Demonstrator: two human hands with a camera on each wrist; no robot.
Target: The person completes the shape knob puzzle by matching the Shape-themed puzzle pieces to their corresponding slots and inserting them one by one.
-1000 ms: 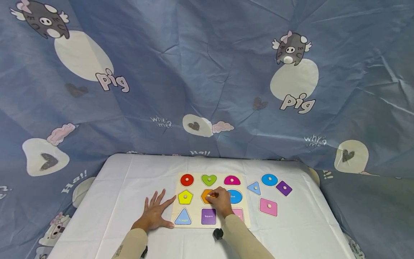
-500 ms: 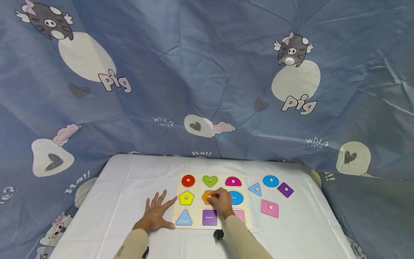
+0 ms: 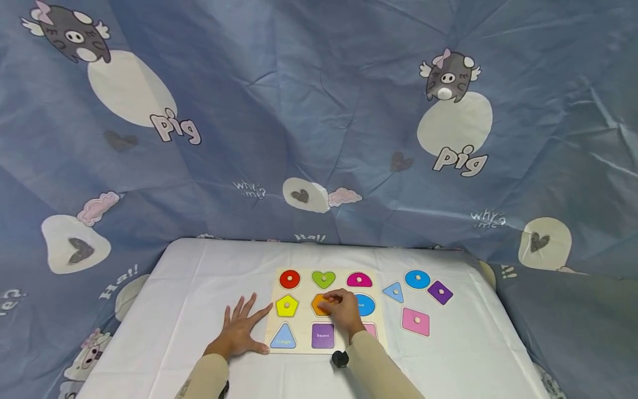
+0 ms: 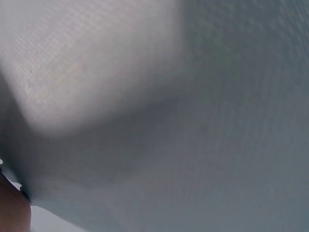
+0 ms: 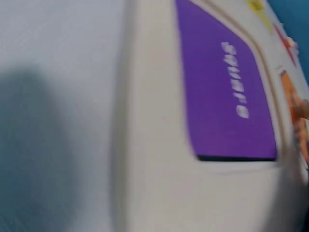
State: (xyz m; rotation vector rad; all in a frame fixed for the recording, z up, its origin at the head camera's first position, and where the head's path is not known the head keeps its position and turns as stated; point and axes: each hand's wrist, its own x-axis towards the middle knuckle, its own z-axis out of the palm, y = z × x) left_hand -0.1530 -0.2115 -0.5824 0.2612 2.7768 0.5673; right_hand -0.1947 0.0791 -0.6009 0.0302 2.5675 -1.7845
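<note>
A pale wooden shape puzzle board (image 3: pixel 304 318) lies flat on the white-covered table. My right hand (image 3: pixel 347 315) reaches over its middle, thumb and fingers pinching at the knob of the orange hexagon puzzle piece (image 3: pixel 317 305), which sits in its recess. The fingers partly cover that piece. On the left, my left hand (image 3: pixel 238 332) rests with fingers spread, its thumb and index fingertips at the board's left edge. Seen close in the right wrist view is the purple square recess (image 5: pixel 222 96), labelled and without a piece. Mostly blurred cloth fills the left wrist view.
Red circle (image 3: pixel 289 279), green heart (image 3: pixel 324 279), magenta semicircle (image 3: pixel 359 281) and yellow pentagon (image 3: pixel 287 306) pieces sit in the board. Loose to its right lie a blue triangle (image 3: pixel 394 292), blue oval (image 3: pixel 417 279), purple square (image 3: pixel 440 292) and pink rectangle (image 3: pixel 415 322). Patterned cloth (image 3: pixel 309 138) hangs behind.
My right hand has shifted slightly to the right at the orange hexagon. The left hand keeps its place beside the board, and the loose pieces lie as before.
</note>
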